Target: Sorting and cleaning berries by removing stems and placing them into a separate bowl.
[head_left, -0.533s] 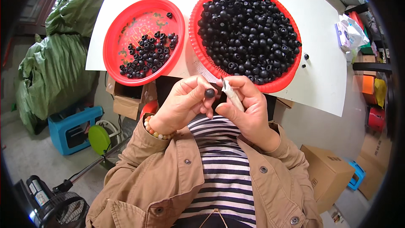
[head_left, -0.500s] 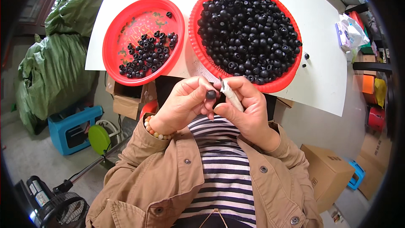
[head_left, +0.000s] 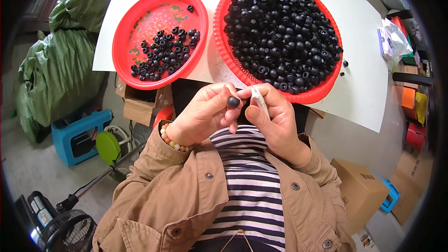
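Observation:
My left hand [head_left: 200, 114] pinches a small round black cap [head_left: 233, 102] between thumb and fingers, just beyond the table's near edge. Close beside it, my right hand [head_left: 282, 123] is closed around a slim white-wrapped blade tool [head_left: 259, 101], its thin tip pointing up and away from me. The fingertips of both hands almost meet. Beyond my hands, a large red basket [head_left: 223, 46] is heaped with similar black caps, many showing a hollow opening. To its left, a shallow red tray [head_left: 122, 32] holds a smaller group of them, with one lying apart near its far side.
Two loose black pieces [head_left: 345, 64] lie on the white table [head_left: 364, 98] right of the basket. A plastic packet [head_left: 394, 39] sits at the table's right edge. Green sacks [head_left: 56, 79], a blue stool [head_left: 77, 135] and a fan [head_left: 70, 231] stand left; a cardboard box [head_left: 359, 191] stands right.
The right hand's tool has turned more upright, and its thumb has shifted higher. The left hand still pinches the black cap. The whole view has shifted slightly.

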